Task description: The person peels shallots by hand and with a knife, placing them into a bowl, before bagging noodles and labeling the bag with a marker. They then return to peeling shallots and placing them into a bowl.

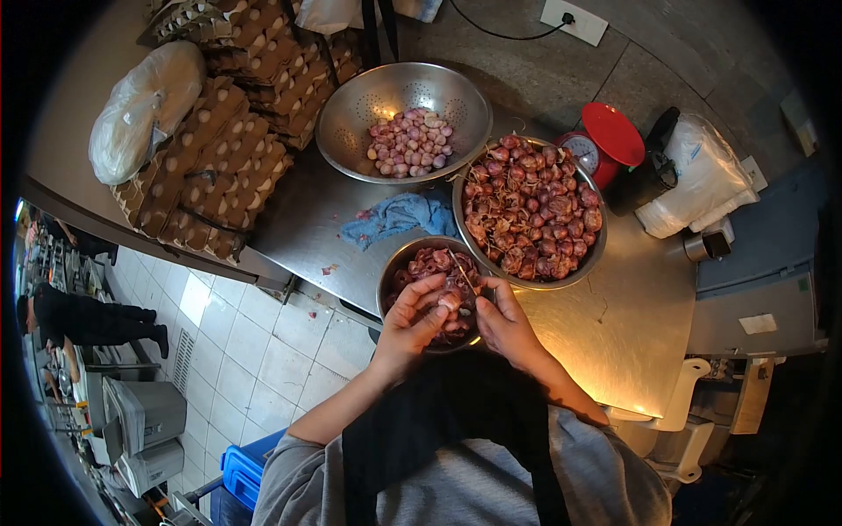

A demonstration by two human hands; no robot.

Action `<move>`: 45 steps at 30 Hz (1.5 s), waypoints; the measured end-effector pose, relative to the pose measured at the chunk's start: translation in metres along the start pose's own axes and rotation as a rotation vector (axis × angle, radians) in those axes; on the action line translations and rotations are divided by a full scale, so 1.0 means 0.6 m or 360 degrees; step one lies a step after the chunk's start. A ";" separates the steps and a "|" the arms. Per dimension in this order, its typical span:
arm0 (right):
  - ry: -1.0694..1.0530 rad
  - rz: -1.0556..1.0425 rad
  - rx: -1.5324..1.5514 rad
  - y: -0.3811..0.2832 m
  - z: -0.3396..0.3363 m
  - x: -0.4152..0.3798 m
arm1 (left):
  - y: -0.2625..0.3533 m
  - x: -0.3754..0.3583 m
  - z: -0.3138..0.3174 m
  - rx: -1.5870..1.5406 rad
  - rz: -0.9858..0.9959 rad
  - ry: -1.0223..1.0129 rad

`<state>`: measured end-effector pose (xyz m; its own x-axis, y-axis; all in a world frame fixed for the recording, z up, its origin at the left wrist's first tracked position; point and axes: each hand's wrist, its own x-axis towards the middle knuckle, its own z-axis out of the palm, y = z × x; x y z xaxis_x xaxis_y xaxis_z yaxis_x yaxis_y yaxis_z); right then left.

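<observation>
My left hand [410, 323] pinches a shallot [449, 300] between thumb and fingers, above a metal bowl [383, 294] of loose shallot skins [428, 263]. My right hand [504, 326] is closed on a thin, narrow small knife [463, 272], its blade slanting up and left beside the shallot. Close on the right, a larger metal bowl [561, 284] is heaped with unpeeled shallots [535, 210]. Peeled shallots [410, 142] lie inside a metal colander [344, 118] farther back. Between these containers, a crumpled blue cloth [399, 217] rests on the steel table [303, 223].
Stacked egg trays [206, 167] with a plastic bag [145, 110] stand at the left. A red scale [611, 133] and another plastic bag [702, 171] are at the back right. A blue bin [244, 473] is at lower left; a person [96, 317] stands beyond the tiled floor.
</observation>
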<state>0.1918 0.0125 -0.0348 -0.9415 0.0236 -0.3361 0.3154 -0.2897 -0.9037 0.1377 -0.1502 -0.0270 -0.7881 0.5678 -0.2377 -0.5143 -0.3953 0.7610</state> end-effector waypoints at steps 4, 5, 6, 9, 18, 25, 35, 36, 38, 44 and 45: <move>-0.0100 -0.0021 -0.0252 -0.008 -0.003 -0.010 | 0.001 0.004 -0.004 -0.0151 -0.0035 0.0023; -0.0148 -0.0048 -0.0320 -0.008 -0.005 -0.013 | -0.001 0.005 -0.005 -0.0179 -0.0017 0.0036; -0.0200 -0.0024 -0.0313 -0.007 -0.008 -0.015 | -0.004 0.008 -0.009 -0.0215 -0.0040 0.0058; -0.0294 0.0064 -0.0228 -0.008 -0.014 -0.021 | -0.008 0.013 -0.016 -0.0300 -0.0076 0.0121; -0.0394 -0.0173 -0.0168 -0.005 0.004 -0.029 | -0.017 0.016 -0.021 -0.0273 -0.0077 0.0117; -0.0354 -0.0109 -0.0294 0.006 -0.004 -0.028 | -0.013 0.013 -0.011 -0.0122 -0.0070 0.0177; -0.0206 -0.0824 -0.1151 -0.009 0.003 -0.025 | -0.029 0.014 -0.036 0.0234 0.0277 0.0073; -0.0204 -0.0780 -0.1151 -0.010 0.002 -0.026 | -0.029 0.013 -0.037 0.0303 0.0298 0.0072; -0.0202 -0.0690 -0.1151 -0.014 -0.001 -0.029 | -0.027 0.011 -0.035 0.0440 0.0340 0.0073; -0.0208 -0.0353 -0.0717 0.008 -0.012 -0.022 | -0.015 0.004 -0.005 0.0585 0.0420 0.0144; -0.0204 -0.0254 -0.0550 0.009 -0.014 -0.021 | -0.015 0.003 -0.004 0.0557 0.0416 0.0106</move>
<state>0.2062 0.0189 -0.0377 -0.9822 -0.0835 -0.1685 0.1650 0.0474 -0.9852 0.1399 -0.1474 -0.0357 -0.9023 0.4293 -0.0399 -0.1586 -0.2445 0.9566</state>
